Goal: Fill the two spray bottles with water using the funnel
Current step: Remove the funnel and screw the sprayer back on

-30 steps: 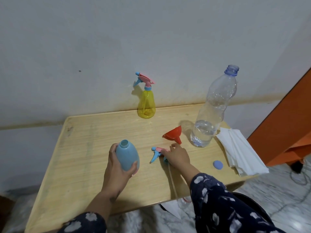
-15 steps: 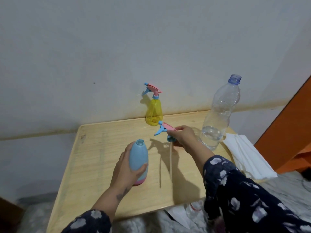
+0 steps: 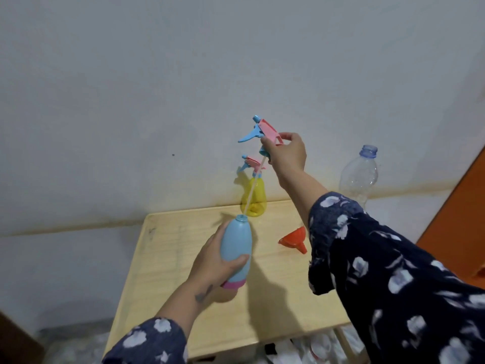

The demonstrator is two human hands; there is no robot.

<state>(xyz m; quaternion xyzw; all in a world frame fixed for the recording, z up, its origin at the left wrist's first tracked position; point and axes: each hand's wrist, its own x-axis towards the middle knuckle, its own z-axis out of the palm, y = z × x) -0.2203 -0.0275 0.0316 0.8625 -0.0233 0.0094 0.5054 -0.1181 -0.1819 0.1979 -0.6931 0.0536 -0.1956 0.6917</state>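
The left hand is gripping the blue bottle around its body and is holding it up, tilted a little, above the wooden table. The right hand is pinching the pink and blue spray head high above the blue bottle. Half a second ago this spray head was low, just beside the blue bottle's neck; now it is raised much higher, and the thin tube under it is pointing down, with its tip just at the open mouth of the blue bottle. I judge that the person is putting the spray head back, so this bottle is probably already filled, though the blue plastic is hiding the water level.

The yellow bottle is standing behind the blue bottle, near the wall, with its own spray head on. The red funnel is lying on its side to the right of the blue bottle. The clear water bottle, uncapped, is standing further right, partly hidden by the sleeve. The yellow bottle seems to be next.
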